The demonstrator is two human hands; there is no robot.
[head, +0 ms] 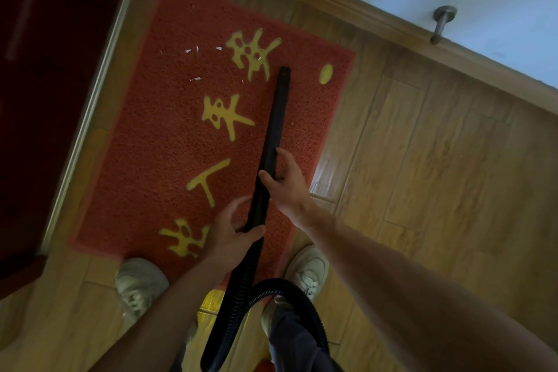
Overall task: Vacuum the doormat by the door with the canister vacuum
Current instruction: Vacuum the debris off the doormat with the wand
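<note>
A red doormat [169, 136] with yellow characters lies on the wooden floor beside a dark door [45, 69]. Small white scraps [194, 79] are scattered on its far part. A black vacuum wand [276, 118] slants over the mat, its tip [283, 71] close to the yellow characters at the far end. My right hand [285, 181] grips the wand at mid-length. Lower down, my left hand [232, 229] holds it where the ribbed black hose [238, 287] begins. The hose loops back toward me between my feet. The canister is out of view.
My two pale shoes [140, 284] [308, 272] stand at the mat's near edge. A wooden skirting board [362, 18] runs along a white wall, with a metal door stop [442, 22] on it. Wood floor [437, 175] spreads to the right.
</note>
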